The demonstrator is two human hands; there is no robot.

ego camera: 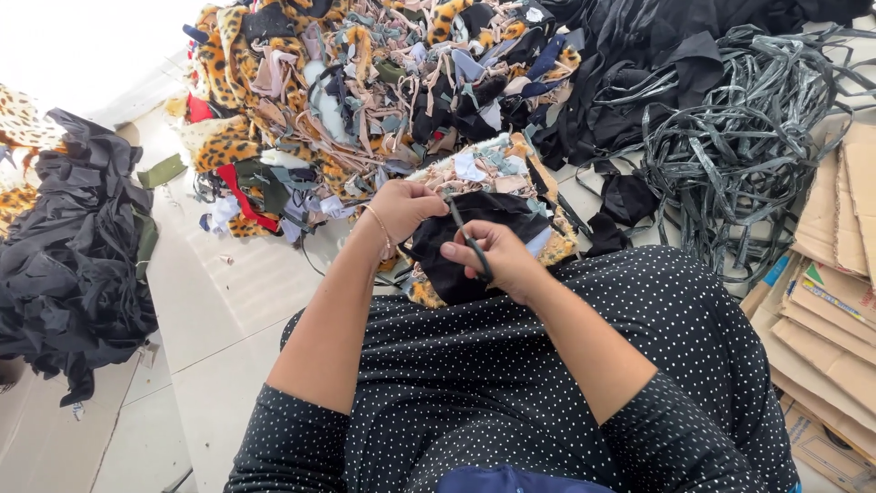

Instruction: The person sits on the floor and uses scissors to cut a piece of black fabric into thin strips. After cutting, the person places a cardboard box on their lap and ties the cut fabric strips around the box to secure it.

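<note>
The left hand is pinching the black fabric scrap taut over the lap, so the right hand, closed around what appear to be dark-handled scissors, is cutting cleanly.

Black cloth, leopard-print scraps, black dress with white dots.

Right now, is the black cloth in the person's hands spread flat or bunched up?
Bunched: the black cloth folds and droops between the left hand and the right hand, which grips scissors.

floor - pale tiles | light - bright daylight, upper left | cardboard sheets - right
</note>
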